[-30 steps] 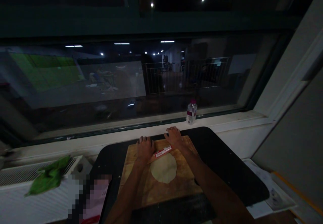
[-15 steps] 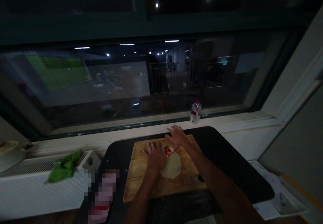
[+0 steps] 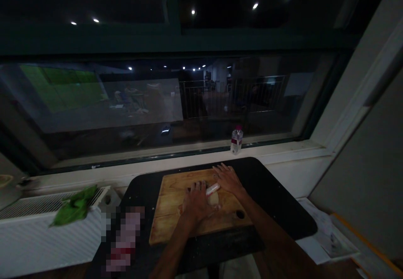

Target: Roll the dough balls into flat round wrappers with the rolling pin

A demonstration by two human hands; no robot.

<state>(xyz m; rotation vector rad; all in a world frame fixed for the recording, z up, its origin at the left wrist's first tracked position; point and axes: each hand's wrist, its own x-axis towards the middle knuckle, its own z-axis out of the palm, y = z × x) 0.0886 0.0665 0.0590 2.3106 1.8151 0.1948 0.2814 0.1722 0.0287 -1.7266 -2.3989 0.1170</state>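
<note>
On a wooden cutting board (image 3: 170, 195) lies a pale, flat piece of dough (image 3: 214, 200), partly hidden by my left hand (image 3: 195, 199). A short white cylinder with red markings (image 3: 213, 189) spans the space between my hands, across the dough's far side. My left hand lies palm down over its near end, fingers stretched out. Over the far end rests my right hand (image 3: 229, 179), also palm down with the fingers spread. Both palms hide the cylinder's ends.
The board sits on a black table (image 3: 267, 195). A clear bottle with a pink cap (image 3: 236, 140) stands on the windowsill (image 3: 176, 163). At left, a green cloth (image 3: 74, 207) drapes over a white radiator (image 3: 53, 241); a pixelated pink item (image 3: 124, 237) lies nearby. Papers (image 3: 324, 233) are at right.
My right hand has come back from the board's far edge, and my left hand covers more of the dough. The cylinder shows more white and less red. The whole view has shifted slightly.
</note>
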